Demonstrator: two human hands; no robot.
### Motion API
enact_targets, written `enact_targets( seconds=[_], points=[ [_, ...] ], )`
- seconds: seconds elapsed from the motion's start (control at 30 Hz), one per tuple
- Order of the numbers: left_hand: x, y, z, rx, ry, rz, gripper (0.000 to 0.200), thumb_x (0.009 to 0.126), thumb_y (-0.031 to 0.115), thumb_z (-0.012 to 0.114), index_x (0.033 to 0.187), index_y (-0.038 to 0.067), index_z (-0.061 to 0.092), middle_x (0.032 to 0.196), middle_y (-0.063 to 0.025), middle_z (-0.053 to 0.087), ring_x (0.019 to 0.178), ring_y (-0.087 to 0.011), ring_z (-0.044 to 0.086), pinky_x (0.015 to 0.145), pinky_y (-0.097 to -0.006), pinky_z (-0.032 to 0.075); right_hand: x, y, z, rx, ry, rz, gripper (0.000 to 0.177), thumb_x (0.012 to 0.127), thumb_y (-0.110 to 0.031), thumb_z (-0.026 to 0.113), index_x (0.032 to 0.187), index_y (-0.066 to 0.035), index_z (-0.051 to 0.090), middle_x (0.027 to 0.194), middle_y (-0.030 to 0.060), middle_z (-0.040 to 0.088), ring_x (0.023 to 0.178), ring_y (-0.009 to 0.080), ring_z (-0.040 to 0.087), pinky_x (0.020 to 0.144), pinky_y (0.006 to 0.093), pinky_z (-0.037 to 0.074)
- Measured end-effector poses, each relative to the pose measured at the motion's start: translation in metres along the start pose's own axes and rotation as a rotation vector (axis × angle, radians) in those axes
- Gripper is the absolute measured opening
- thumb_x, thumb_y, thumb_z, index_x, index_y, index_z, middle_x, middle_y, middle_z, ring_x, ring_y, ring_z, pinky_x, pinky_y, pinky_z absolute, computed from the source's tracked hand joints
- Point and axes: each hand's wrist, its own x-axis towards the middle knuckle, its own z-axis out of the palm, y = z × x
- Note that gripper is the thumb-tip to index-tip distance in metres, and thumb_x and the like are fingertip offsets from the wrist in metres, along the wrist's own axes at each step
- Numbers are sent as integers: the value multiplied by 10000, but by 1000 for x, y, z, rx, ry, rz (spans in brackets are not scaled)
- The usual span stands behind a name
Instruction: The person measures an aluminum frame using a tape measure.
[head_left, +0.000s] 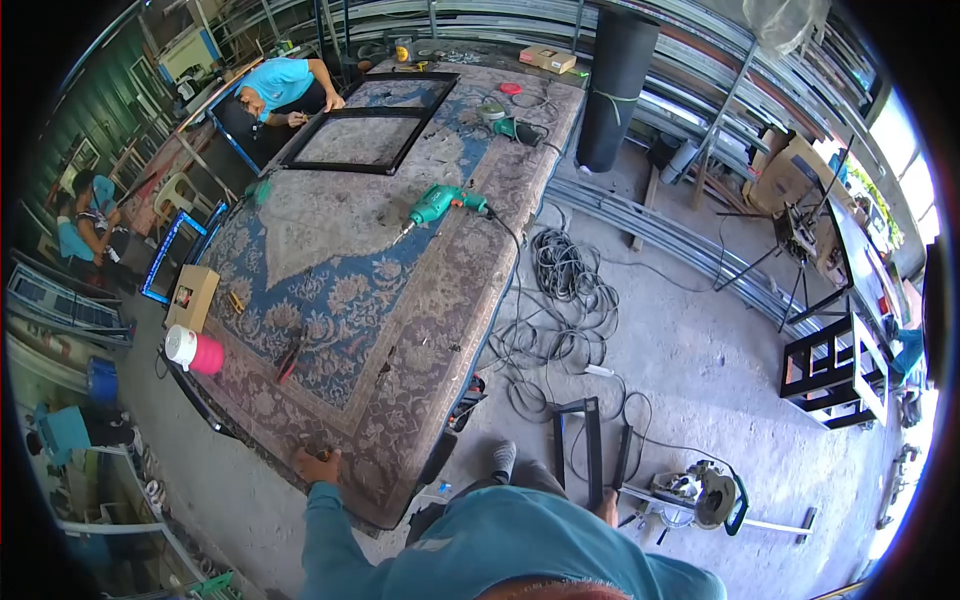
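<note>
Black metal of a frame section (590, 450) standing on the concrete floor (700, 340), long axis running away from the body, near end at the right hand (607, 510), fingers apparently closed on one bar. Left hand (318, 465) well apart on the other side, at the carpeted counter (330, 300) edge, fingers curled, grip impossible to tell. Circular saw (705, 495) just beside the frame section.

green drill (437, 205) | pink jug (203, 353) beside cardboard box (192, 296) | cable coil (563, 268) on floor (700, 340)
</note>
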Motion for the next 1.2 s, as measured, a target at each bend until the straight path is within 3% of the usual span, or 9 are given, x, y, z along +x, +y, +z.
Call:
enact_targets(
  seconds=[0.23,0.47,0.5,0.57,0.73,0.8,0.83,0.87,1.2],
  points=[
    [4,-2,-2,46,-31,41,1046,719,414,823,1484,78,195,1399,-280,350,1200,-472,456,1009,-603,460,-53,-14,-47,49,284,39,514,715,-124,662,1195,-95,482,1050,243,636,999,442,607,852,499,483],
    [22,-14,4,85,-34,204,982,689,327,862,1420,-36,316,1333,-271,480,1217,-399,500,980,-532,472,-36,32,-22,-5,319,-29,711,740,-171,708,1375,-14,430,1211,236,590,1047,428,589,918,489,476],
    [19,-13,2,107,-36,270,956,678,313,872,1395,-58,359,1297,-276,521,1202,-388,521,977,-510,469,-55,20,-34,57,461,-139,473,837,-210,638,1268,-51,524,1099,262,624,970,451,603,841,515,494],
    [69,-42,33,-215,-216,401,906,650,278,893,1350,-62,431,1271,-276,553,1099,-379,595,925,-472,501,-77,11,-68,81,234,-10,477,772,-97,608,1239,-86,516,1079,197,621,987,437,588,805,508,497],
    [37,-21,37,549,222,446,864,713,488,803,1285,-80,492,1202,-253,610,946,-372,662,825,-466,547,-171,53,-97,172,427,-27,296,736,-123,640,1013,-89,542,952,126,618,934,356,618,780,470,494],
    [-85,19,8,438,-62,476,892,712,592,754,1247,-85,526,1194,-255,616,1032,-371,638,871,-464,528,-212,79,-111,195,432,26,354,718,-135,650,1058,-99,557,980,127,634,946,355,625,798,471,493],
    [-47,9,37,214,-91,801,810,711,554,778,1184,-73,579,1225,-243,606,1111,-339,610,882,-478,517,-230,91,-109,202,452,35,373,713,-137,653,1072,-102,560,986,129,639,951,356,625,801,472,493],
    [-20,7,78,-300,-427,655,722,736,490,784,1194,-32,589,1282,-195,587,1157,-294,588,864,-466,518,-246,105,-106,208,459,30,392,709,-139,657,1087,-104,562,991,131,644,956,358,625,805,474,493],
    [-318,-13,86,-216,-1400,601,377,890,319,613,1185,84,591,1011,-69,658,887,-225,666,630,-393,553,-302,146,-105,294,393,24,424,746,-234,752,1117,-92,603,956,197,675,925,419,628,774,494,499]
  ],
)
